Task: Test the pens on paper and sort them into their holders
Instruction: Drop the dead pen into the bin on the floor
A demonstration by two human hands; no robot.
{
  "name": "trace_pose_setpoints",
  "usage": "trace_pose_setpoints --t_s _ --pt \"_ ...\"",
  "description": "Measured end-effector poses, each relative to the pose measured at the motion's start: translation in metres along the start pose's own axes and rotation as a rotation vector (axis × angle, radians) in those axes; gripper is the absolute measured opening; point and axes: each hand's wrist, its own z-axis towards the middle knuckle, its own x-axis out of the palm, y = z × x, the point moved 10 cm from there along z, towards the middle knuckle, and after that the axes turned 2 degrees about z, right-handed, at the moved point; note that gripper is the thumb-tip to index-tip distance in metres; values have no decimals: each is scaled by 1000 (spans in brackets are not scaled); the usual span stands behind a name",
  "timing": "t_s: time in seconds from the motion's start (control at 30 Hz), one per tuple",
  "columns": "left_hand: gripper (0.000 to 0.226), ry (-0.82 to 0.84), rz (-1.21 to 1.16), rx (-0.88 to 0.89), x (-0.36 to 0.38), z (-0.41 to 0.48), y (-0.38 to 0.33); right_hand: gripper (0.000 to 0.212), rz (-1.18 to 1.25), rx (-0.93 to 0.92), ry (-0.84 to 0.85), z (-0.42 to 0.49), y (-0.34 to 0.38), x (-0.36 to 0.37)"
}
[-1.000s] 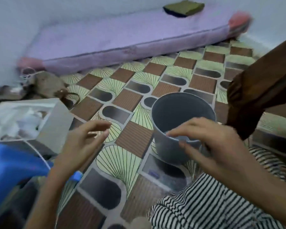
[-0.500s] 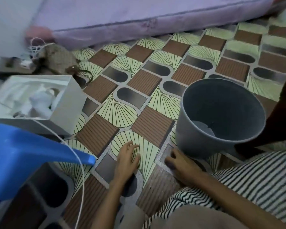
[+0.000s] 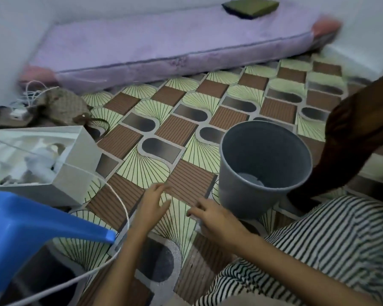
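No pen, paper or pen holder shows in this view. My left hand (image 3: 152, 208) hovers low over the patterned floor mat (image 3: 155, 164) with fingers straight and spread, holding nothing. My right hand (image 3: 210, 214) is beside it, just left of a grey plastic bin (image 3: 263, 171), fingers loosely bent toward the mat and holding nothing. The bin stands upright and looks empty apart from its pale bottom.
A blue plastic stool (image 3: 31, 226) fills the lower left, with a white cable (image 3: 119, 204) looping past it. A white open box (image 3: 42, 160) sits behind it. A purple mattress (image 3: 164, 47) lies along the wall. Brown cloth (image 3: 352, 138) hangs at right; my striped trouser leg (image 3: 318, 250) is below.
Both hands dropped from the bin's rim to the floor mat, then lifted slightly and shifted forward. The camera tilted down and came back up.
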Motion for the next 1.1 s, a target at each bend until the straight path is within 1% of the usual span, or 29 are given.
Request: trace_pose_setpoints --t_s 0.1,0.2,0.33,0.47,0.57,0.63,0.73,0.8,0.93,1.0,1.1 --pt "40 -112 -23 131 -59 31 -51 37 -68 -126 -213 -7 42 -53" --pt "40 -217 -35 237 -107 55 -107 38 -111 -159 -365 -24 53 -108" --pt "35 -279 -79 419 -137 73 -199 39 -190 -47 -518 -55 35 -187" --pt "32 -253 -74 677 -149 75 -300 34 -274 80 -701 -107 12 -268" --pt "37 -217 -64 858 -155 67 -380 38 -352 194 -805 -157 -1 -325" --pt "37 -183 -84 980 -155 56 -435 36 -428 267 -877 -195 -6 -360" --pt "40 -148 -110 1161 -151 34 -508 36 -475 371 -951 -249 -13 -401" --pt "38 -113 -113 1258 -141 19 -556 36 -504 488 -973 -289 -23 -423" --pt "50 -40 -120 1458 -109 -17 -649 41 -583 687 -1007 -372 -44 -454" --pt "42 12 -122 1536 -89 -36 -690 38 -609 799 -984 -412 -59 -461" --pt "29 106 -96 1648 -55 -64 -742 30 -593 910 -965 -467 -82 -465"
